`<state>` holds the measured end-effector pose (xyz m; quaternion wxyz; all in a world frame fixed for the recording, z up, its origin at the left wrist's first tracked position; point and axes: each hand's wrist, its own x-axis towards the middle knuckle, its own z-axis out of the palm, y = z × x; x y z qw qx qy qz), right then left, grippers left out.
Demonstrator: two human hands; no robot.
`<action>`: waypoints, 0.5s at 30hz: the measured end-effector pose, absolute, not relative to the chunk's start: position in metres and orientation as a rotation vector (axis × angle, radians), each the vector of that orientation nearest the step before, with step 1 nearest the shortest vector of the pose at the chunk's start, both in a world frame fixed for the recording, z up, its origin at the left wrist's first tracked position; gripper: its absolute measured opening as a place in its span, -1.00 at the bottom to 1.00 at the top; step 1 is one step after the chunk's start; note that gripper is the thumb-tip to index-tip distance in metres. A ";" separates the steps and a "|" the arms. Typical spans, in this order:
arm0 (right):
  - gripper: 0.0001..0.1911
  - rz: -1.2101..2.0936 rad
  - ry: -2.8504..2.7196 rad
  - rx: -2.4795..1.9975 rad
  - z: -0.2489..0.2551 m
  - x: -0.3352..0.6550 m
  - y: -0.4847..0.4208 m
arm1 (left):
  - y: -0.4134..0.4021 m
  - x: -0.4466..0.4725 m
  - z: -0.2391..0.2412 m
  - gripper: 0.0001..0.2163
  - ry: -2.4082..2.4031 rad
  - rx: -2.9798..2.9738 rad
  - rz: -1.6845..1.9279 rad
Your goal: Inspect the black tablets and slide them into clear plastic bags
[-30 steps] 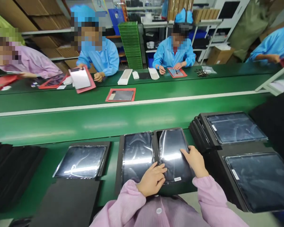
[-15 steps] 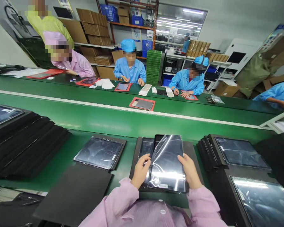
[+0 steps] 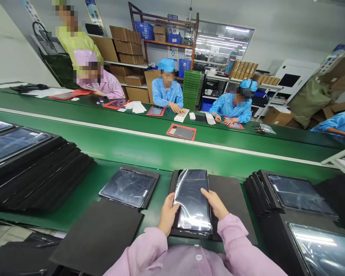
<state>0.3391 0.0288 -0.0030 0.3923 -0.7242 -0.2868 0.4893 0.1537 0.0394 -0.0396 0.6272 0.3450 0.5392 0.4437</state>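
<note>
A dark tablet screen [image 3: 192,199] with glossy clear film on its face lies between my hands, over the left part of a black foam sheet [image 3: 231,199]. My left hand [image 3: 168,212] grips its left edge, thumb on top. From the other side my right hand [image 3: 214,201] holds the right edge, its thumb on the film. The fingers under both edges are mostly hidden. The second screen that was below is covered now. To the left, another film-covered screen [image 3: 128,186] rests on black foam, with a bare black sheet [image 3: 99,234] in front of it.
Stacked black foam sheets [image 3: 43,172] topped with screens stand at far left. More stacked screens [image 3: 301,193] are at right. Beyond the green bench, a raised ledge carries a red tray [image 3: 181,132] holding a panel. Several co-workers sit across, one in blue [image 3: 167,90].
Both hands have brought the screen leftward onto the left side of the foam, over the other screen. Its film, lifted at the upper left before, now lies flatter. The camera view has shifted slightly.
</note>
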 end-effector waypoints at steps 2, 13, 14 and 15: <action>-0.56 1.280 -0.750 -1.702 0.001 0.330 0.024 | 0.052 0.153 -0.029 -0.60 1.257 0.782 1.029; -0.60 1.018 -1.014 -1.299 0.041 0.354 -0.017 | 0.057 0.152 0.036 -0.72 0.997 1.063 1.045; -0.60 0.951 -1.033 -1.226 0.046 0.356 -0.017 | 0.055 0.154 0.038 -0.72 0.978 1.080 1.035; -0.61 0.898 -1.045 -1.149 0.051 0.357 -0.017 | 0.053 0.155 0.040 -0.71 0.949 1.102 1.038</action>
